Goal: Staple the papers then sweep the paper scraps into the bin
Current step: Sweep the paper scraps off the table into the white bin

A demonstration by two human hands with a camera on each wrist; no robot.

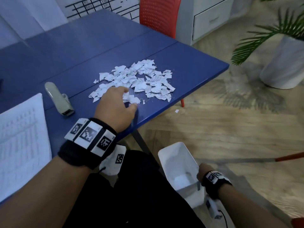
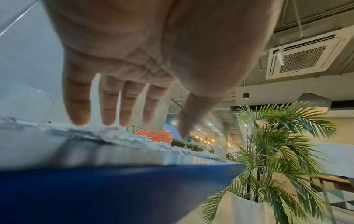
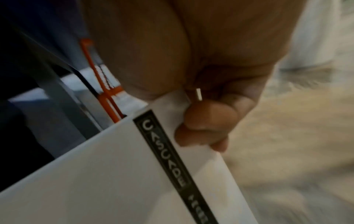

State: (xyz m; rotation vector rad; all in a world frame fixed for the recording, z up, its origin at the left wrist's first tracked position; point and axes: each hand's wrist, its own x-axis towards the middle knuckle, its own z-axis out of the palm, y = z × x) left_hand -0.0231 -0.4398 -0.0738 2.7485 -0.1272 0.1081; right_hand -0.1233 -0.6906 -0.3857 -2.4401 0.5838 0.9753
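A heap of torn white paper scraps (image 1: 138,80) lies on the blue table (image 1: 82,51) near its right edge. My left hand (image 1: 116,104) rests open at the heap's near side, fingers straight and spread, fingertips (image 2: 113,119) touching the scraps (image 2: 134,141). Below the table edge, beside my lap, my right hand (image 1: 201,172) grips the rim of a white bin (image 1: 179,168), tilted with its mouth toward the table. In the right wrist view the fingers (image 3: 206,127) curl over the bin (image 3: 95,174) wall. A grey stapler (image 1: 58,98) and a sheaf of printed papers (image 1: 21,142) lie at the left.
A red chair (image 1: 158,14) stands behind the table, a white drawer unit (image 1: 212,18) beyond it. A potted palm in a white pot (image 1: 284,63) stands on the wooden floor at right. One scrap (image 1: 177,111) lies on the floor under the table edge.
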